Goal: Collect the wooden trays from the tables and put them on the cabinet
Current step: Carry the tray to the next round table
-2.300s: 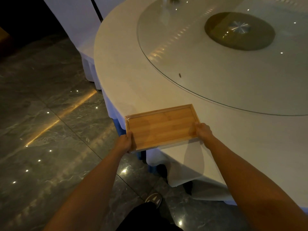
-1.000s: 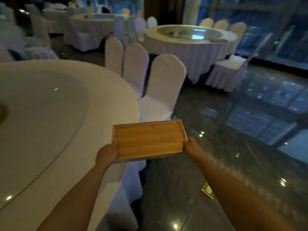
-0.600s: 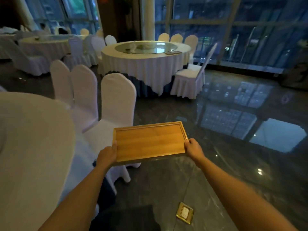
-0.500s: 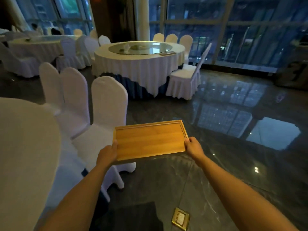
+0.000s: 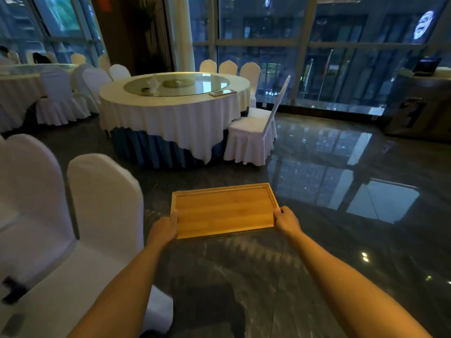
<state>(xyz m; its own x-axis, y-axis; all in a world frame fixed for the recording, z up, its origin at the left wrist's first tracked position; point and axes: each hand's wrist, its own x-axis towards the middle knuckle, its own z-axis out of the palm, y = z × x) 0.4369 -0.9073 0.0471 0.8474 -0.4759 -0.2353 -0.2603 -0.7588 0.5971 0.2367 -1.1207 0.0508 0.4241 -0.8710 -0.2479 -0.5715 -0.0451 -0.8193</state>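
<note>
I hold the wooden tray [image 5: 224,209] level in the air above the dark floor [image 5: 317,240], my left hand [image 5: 164,226] closed on its left short edge and my right hand [image 5: 288,220] closed on its right one, so it stays balanced while I walk. On the far round counter [image 5: 175,98] another tray [image 5: 222,92] seems to wait, probably my next pick.

Dim room, glossy floor [image 5: 341,240] glare, blurred left edge.
</note>
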